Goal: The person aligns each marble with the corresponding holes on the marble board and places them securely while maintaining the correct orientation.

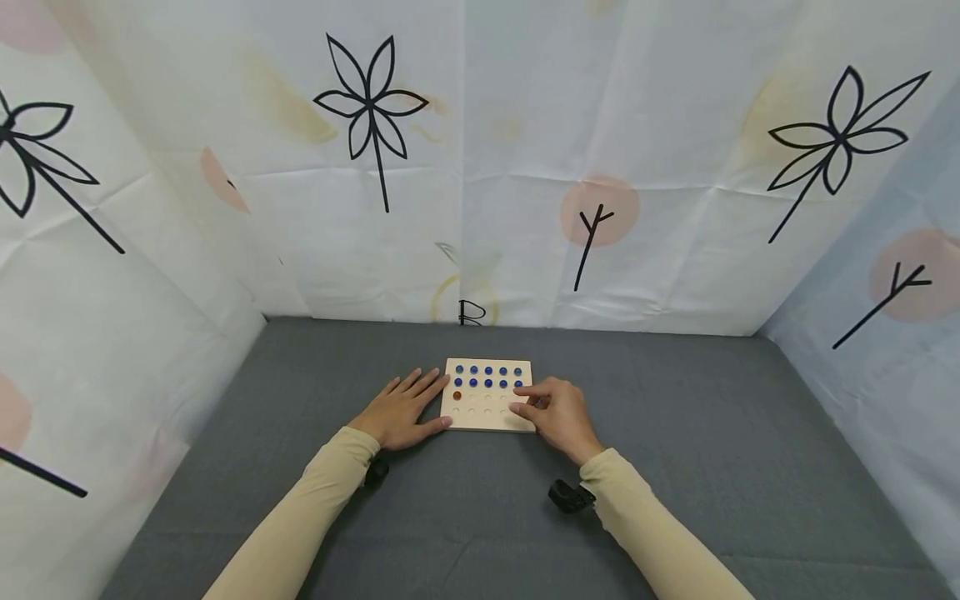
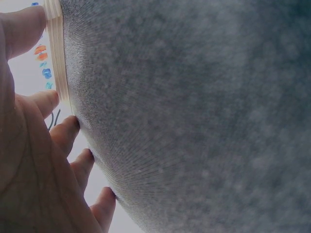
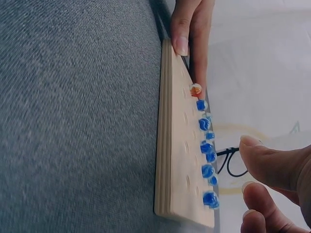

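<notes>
- Left hand [image 1: 405, 412]: fingers spread wide, flat on the grey table [image 1: 690, 417], thumb and index fingertip touching the left edge of the wooden board [image 1: 495, 423].
- The board lies on the table between both hands.
- Orange-brown bead [image 1: 457, 396]: at the left end of the third row.
- Blue beads [image 1: 488, 371]: two rows of five along the far side, bare hollows nearer.
- Right hand [image 1: 562, 417]: over the board's right side, thumb and index finger slightly parted, near the last blue bead.

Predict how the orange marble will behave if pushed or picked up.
The orange marble looks round and glassy, so it may feel slippery and would likely roll if freed. Seated in the board, it would probably resist a gentle nudge.
</notes>
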A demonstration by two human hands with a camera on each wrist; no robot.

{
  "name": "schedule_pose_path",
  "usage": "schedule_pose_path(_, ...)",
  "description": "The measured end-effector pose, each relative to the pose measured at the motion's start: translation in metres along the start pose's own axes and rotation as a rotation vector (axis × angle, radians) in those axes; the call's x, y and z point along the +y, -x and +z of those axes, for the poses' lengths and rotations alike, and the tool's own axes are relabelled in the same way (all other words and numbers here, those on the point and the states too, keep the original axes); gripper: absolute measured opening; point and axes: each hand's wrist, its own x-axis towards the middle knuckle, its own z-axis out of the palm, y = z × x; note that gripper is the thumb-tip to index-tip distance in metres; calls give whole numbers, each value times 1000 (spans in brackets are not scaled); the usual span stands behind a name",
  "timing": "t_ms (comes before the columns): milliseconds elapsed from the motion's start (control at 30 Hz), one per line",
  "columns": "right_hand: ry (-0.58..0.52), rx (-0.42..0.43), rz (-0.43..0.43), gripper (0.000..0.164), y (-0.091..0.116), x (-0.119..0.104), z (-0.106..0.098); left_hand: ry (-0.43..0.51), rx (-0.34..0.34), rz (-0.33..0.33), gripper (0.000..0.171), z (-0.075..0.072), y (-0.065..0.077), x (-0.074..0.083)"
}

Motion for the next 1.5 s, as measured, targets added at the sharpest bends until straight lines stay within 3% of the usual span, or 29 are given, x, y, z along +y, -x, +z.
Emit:
schedule_pose_path(167,9,2,0,22,3,4,-6,2,-7,0,77,-4,2,5)
schedule_pose_path(600,74,33,16,23,8,13,-23,-12,4,-3,80,6,-1,-3)
schedule_pose_path(1033,96,34,33,23,18,32,-43,-13,7,-7,80,7,0,-4)
schedule_pose_path(1500,123,15,64,21,25,45,-51,-19,17,6,80,7,-3,-6)
